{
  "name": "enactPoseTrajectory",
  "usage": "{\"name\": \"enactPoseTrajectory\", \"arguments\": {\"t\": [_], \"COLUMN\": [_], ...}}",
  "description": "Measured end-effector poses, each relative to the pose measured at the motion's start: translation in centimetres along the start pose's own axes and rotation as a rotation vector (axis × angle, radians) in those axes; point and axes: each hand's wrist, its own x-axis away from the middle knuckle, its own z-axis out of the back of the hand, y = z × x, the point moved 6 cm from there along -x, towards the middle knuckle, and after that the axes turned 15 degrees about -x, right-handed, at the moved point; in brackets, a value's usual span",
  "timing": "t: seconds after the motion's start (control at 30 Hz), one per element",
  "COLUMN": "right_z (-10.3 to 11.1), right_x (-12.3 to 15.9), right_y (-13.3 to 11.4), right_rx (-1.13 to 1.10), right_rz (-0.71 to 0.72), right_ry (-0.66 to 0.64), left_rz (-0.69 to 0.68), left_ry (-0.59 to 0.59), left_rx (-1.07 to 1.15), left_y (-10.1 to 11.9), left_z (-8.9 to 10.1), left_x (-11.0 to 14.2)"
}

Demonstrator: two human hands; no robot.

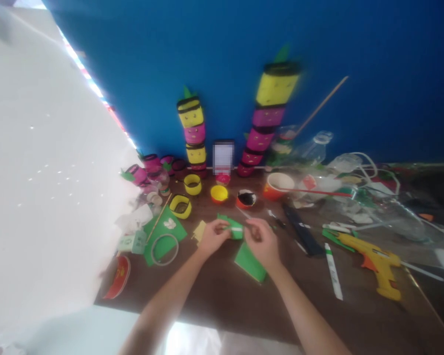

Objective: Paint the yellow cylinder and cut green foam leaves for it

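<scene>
Blue wall (229, 59) behind; at the table (214, 305), the left hand (213, 235) and right hand (262, 241) pinch a small green piece (235, 228) between them.

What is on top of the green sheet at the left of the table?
A thin stick, some small white pieces and a ring lie over the green sheet. Anything that may be underneath is covered and cannot be seen.
</scene>
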Motion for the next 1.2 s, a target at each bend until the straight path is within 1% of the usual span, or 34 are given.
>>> {"name": "enactPoseTrajectory", "arguments": {"t": [0.13, 0.3, 0.67, 0.87, 1.0, 1.2], "right_z": [-0.5, -1.1, -1.3, -1.2, -1.3, -1.5], "right_x": [0.4, 0.6, 0.6, 0.6, 0.6, 0.7], "right_y": [-1.3, -1.3, -1.9, -2.1, -2.3, -2.5], "right_rx": [0.108, 0.195, 0.274, 0.31, 0.335, 0.378], "right_rz": [0.142, 0.227, 0.318, 0.347, 0.373, 0.426], "right_ry": [-0.036, -0.058, -0.109, -0.118, -0.13, -0.124], "left_rz": [-0.013, -0.028, -0.045, -0.045, -0.065, -0.055], "left_ry": [-0.052, -0.094, -0.106, -0.114, -0.122, -0.126], "left_rx": [0.049, 0.059, 0.056, 0.066, 0.048, 0.014], "left_y": [0.6, 1.2, 1.4, 1.2, 1.5, 1.6], "left_z": [-0.3, -0.6, -0.6, -0.7, -0.6, -0.7], "left_x": [0.4, 1.0, 1.1, 1.1, 1.2, 1.3]}}
